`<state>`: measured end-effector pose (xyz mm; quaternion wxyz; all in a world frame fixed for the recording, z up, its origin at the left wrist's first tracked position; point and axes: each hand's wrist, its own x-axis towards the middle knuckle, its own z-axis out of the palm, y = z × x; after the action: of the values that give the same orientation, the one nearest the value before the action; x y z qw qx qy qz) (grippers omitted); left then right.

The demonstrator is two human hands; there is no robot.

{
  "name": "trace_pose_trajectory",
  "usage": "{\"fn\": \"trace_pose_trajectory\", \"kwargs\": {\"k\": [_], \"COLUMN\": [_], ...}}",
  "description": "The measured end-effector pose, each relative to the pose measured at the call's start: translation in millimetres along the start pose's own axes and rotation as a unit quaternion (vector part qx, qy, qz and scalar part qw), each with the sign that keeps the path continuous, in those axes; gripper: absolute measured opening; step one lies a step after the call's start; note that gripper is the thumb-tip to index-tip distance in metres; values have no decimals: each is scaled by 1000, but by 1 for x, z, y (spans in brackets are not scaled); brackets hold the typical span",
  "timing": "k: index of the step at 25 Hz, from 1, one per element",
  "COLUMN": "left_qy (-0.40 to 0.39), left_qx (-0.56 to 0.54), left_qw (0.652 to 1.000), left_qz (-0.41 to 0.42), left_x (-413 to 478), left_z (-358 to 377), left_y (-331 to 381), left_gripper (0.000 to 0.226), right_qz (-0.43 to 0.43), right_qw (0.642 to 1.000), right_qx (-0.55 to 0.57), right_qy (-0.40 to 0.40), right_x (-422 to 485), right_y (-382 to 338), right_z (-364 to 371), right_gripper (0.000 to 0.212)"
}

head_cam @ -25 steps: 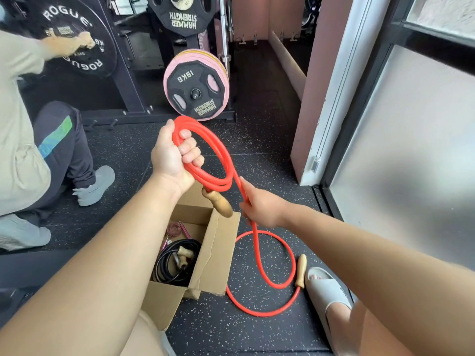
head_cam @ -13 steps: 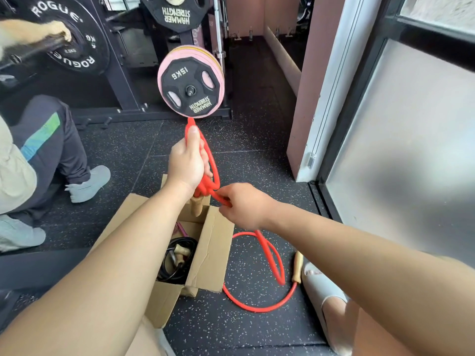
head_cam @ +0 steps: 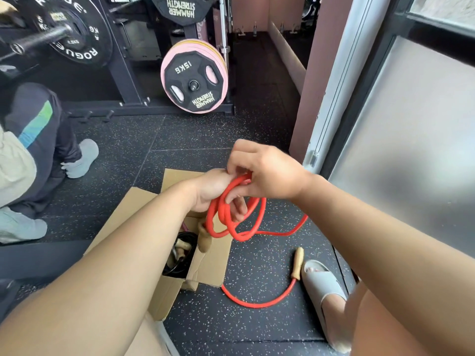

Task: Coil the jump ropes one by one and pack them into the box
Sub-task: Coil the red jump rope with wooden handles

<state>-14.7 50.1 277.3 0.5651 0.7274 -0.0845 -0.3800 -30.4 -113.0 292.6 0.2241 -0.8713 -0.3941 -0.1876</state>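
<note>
Since coil must hold shape, red rope point(head_cam: 239, 235) loops gripped in left hand point(head_cam: 213, 191) over box point(head_cam: 208, 263); top strand pinched by right hand point(head_cam: 267, 173); tail left on floor point(head_cam: 257, 327).

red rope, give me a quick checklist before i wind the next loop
1. Left hand grips the red rope coil: ok.
2. Right hand pinches a strand at the coil's top: ok.
3. Whole rope coiled: not ok, slack and the far handle lie on the floor.
4. Slack free of the slipper: cannot tell, the handle lies right beside it.
5. Box open: ok, a black rope is inside.
</note>
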Motion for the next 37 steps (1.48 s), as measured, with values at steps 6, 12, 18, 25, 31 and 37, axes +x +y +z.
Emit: {"fn": "trace_pose_trajectory", "kwargs": {"k": [6, 12, 18, 25, 31, 37], "left_qy": [-84, -213, -131, 254, 295, 288], "left_qx": [-99, -185, -185, 0, 42, -183], "left_qw": [991, 956, 966, 959, 948, 914], "left_qz": [11, 83, 123, 123, 109, 217], "left_x": [3, -2, -2, 19, 29, 15], "left_z": [-16, -30, -37, -34, -27, -22], "left_y": [-1, -5, -3, -10, -18, 6], "left_gripper": [60, 46, 37, 19, 21, 19], "right_qz": [100, 304, 337, 389, 413, 464], "right_qw": [990, 889, 822, 821, 793, 727], "right_qx": [87, 342, 457, 393, 397, 500], "right_qy": [43, -19, -36, 145, 206, 79], "right_x": [-4, -24, -18, -15, -13, -15], "right_y": [16, 39, 28, 32, 29, 28], "right_z": [-3, 6, 10, 10, 13, 15], "right_gripper": [43, 40, 12, 17, 17, 28]}}
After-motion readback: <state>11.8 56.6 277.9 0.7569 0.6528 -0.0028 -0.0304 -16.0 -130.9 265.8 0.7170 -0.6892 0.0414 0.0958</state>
